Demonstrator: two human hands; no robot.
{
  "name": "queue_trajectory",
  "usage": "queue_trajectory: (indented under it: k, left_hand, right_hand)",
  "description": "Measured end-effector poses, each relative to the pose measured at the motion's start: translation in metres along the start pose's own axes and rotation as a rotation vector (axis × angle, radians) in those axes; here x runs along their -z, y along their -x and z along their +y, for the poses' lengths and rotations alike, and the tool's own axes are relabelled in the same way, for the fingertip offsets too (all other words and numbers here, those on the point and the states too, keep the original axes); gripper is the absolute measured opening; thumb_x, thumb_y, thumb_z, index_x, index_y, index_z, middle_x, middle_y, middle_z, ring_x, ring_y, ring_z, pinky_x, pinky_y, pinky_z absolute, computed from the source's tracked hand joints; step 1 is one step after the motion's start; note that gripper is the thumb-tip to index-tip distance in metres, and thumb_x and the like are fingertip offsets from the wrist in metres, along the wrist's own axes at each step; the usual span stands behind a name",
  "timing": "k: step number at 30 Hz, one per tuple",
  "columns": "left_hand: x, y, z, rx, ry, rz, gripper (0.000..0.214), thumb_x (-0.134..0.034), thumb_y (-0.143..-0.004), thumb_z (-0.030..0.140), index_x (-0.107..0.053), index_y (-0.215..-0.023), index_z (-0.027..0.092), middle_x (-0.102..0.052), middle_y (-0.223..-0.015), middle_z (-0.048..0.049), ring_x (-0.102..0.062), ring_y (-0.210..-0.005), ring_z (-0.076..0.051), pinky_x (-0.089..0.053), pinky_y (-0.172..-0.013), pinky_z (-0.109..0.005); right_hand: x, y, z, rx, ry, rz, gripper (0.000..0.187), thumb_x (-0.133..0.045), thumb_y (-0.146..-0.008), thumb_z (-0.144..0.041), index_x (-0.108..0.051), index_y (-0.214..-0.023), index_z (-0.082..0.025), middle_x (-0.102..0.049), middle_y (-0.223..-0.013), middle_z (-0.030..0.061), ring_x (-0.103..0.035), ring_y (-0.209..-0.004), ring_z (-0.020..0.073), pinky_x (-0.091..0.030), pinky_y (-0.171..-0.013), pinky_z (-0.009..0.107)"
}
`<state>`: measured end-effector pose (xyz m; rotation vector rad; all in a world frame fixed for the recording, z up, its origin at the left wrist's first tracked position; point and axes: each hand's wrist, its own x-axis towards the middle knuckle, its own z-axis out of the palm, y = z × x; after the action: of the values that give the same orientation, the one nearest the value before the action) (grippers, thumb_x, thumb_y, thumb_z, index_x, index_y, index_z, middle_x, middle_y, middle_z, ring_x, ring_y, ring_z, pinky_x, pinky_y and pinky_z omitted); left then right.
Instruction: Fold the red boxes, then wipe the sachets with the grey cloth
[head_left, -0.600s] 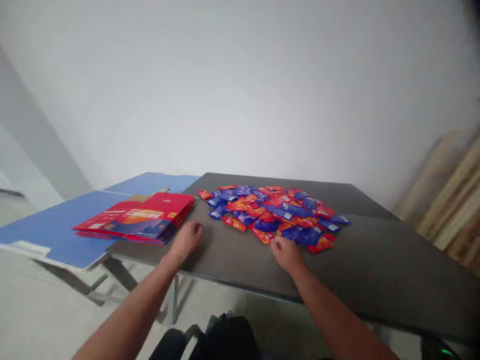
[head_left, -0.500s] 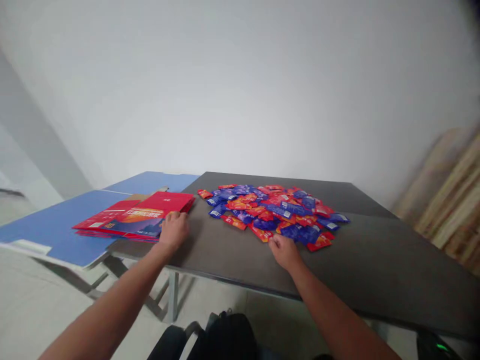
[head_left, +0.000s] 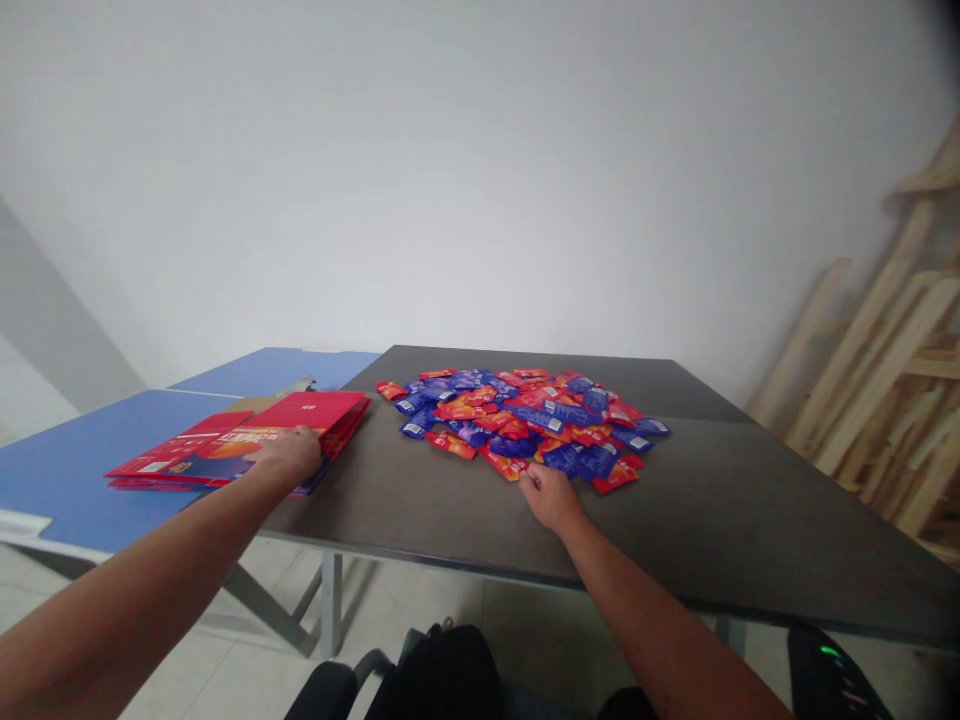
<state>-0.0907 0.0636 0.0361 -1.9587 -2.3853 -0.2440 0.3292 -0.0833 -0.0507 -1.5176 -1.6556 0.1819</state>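
Observation:
A stack of flat, folded red cardboard packages (head_left: 322, 408) with a printed orange and blue picture lies at the left. My left hand (head_left: 289, 452) rests on top of the stack, its fingers reaching out over the printed face. At the near edge of a heap of small red and blue sachets (head_left: 525, 415), my right hand (head_left: 550, 495) sits on the dark table, curled into a loose fist. It is beside the corner of a red-orange sachet (head_left: 502, 463). Nothing shows inside the fist.
The dark table (head_left: 420, 510) adjoins a blue tabletop (head_left: 82, 430) on the left. A brown cardboard piece (head_left: 262, 402) shows behind the stack. Wooden boards (head_left: 885, 370) lean at the right, and a white wall (head_left: 480, 180) rises behind.
My left hand has moved left from the stack's right edge onto its upper face. The right hand stays in place beside the sachets. The view has turned slightly right.

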Motion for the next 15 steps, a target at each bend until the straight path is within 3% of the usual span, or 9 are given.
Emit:
queue_trajectory:
  k: [2,7,11,15]
  left_hand:
    - [0.007,0.005,0.004,0.068,-0.036,-0.005,0.062,-0.044,-0.083,0.031,-0.047,-0.137,0.002,-0.042,-0.137,-0.0376,-0.038,-0.125,-0.057,-0.030,-0.088,-0.076]
    - [0.039,0.025,0.018,-0.107,-0.112,0.055,0.061,-0.046,-0.083,0.021,-0.040,-0.141,0.004,-0.046,-0.132,-0.0359,-0.044,-0.122,-0.053,-0.036,-0.087,-0.072]
    - [0.062,0.052,0.035,-0.331,-0.088,0.279,0.060,-0.037,-0.086,0.015,-0.035,-0.145,0.004,-0.043,-0.138,-0.0324,-0.041,-0.129,-0.047,-0.038,-0.094,-0.065]
    - [0.066,0.083,0.057,-0.532,0.147,0.485,0.061,-0.036,-0.089,0.014,-0.030,-0.150,0.012,-0.031,-0.154,-0.0196,-0.030,-0.141,-0.036,-0.032,-0.110,-0.053]
  right_hand:
    - [0.000,0.000,0.000,0.007,-0.012,0.000,0.031,-0.045,-0.083,-0.029,-0.033,-0.056,-0.021,-0.041,-0.050,-0.0038,-0.034,-0.050,0.0102,-0.018,-0.052,0.027]
    - [0.000,-0.001,0.000,0.014,-0.036,0.009,0.032,-0.045,-0.083,-0.029,-0.032,-0.055,-0.021,-0.040,-0.049,-0.0043,-0.034,-0.049,0.0098,-0.017,-0.051,0.027]
    - [-0.001,-0.002,0.002,0.022,-0.043,0.027,0.033,-0.044,-0.083,-0.031,-0.032,-0.055,-0.022,-0.041,-0.049,-0.0039,-0.035,-0.049,0.0102,-0.018,-0.051,0.027]
    - [-0.001,-0.003,0.003,-0.007,-0.087,0.062,0.033,-0.044,-0.083,-0.035,-0.032,-0.054,-0.022,-0.042,-0.049,-0.0036,-0.036,-0.050,0.0109,-0.020,-0.052,0.027]
